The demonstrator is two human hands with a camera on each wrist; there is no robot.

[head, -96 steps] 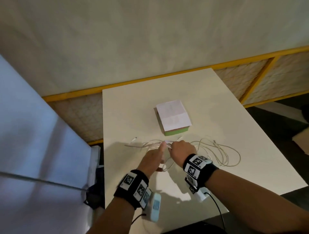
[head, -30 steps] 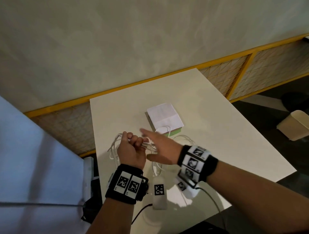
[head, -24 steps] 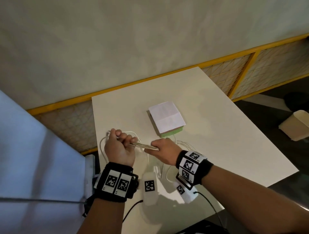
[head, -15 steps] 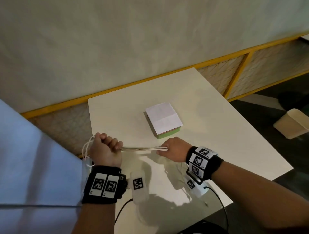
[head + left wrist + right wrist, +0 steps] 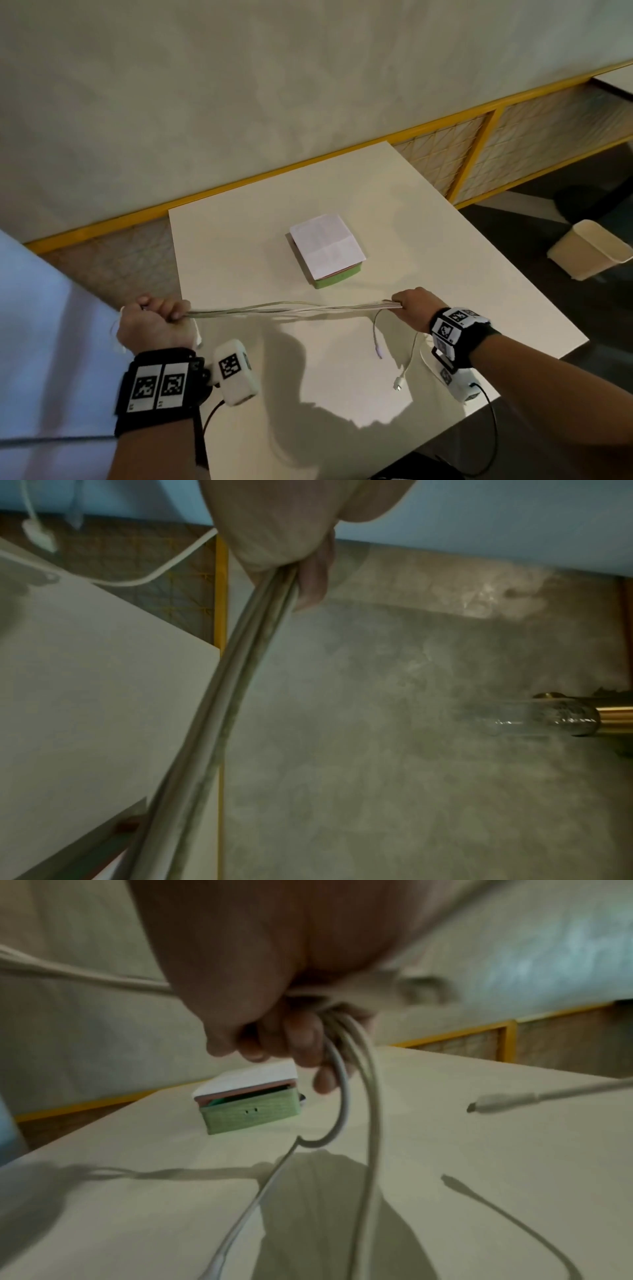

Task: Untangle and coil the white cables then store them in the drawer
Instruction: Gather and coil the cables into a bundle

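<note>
A bundle of white cables [image 5: 291, 308] is stretched taut above the white table [image 5: 428, 274] between my two fists. My left hand [image 5: 156, 322] grips one end beyond the table's left edge; the strands leave that fist as a tight band of cables [image 5: 219, 723]. My right hand [image 5: 412, 306] grips the other end near the table's front right. Loose cable tails [image 5: 400, 349] hang from it, and their connector ends [image 5: 399, 385] lie on the table. In the right wrist view the tails [image 5: 356, 1118] drop from my curled fingers [image 5: 304, 1039]. No drawer is in view.
A small green box [image 5: 337, 279] with white paper [image 5: 325, 245] on top sits mid-table; its green front [image 5: 250, 1115] faces my right wrist. A beige bin [image 5: 589, 253] stands on the floor at right. A pale blue panel [image 5: 41, 342] borders the left. A yellow-framed mesh barrier [image 5: 479, 144] runs along the wall.
My hands have pulled apart, the left going left and the right going right. The cable bundle between them is drawn out long and straight, and loose tails now trail on the table.
</note>
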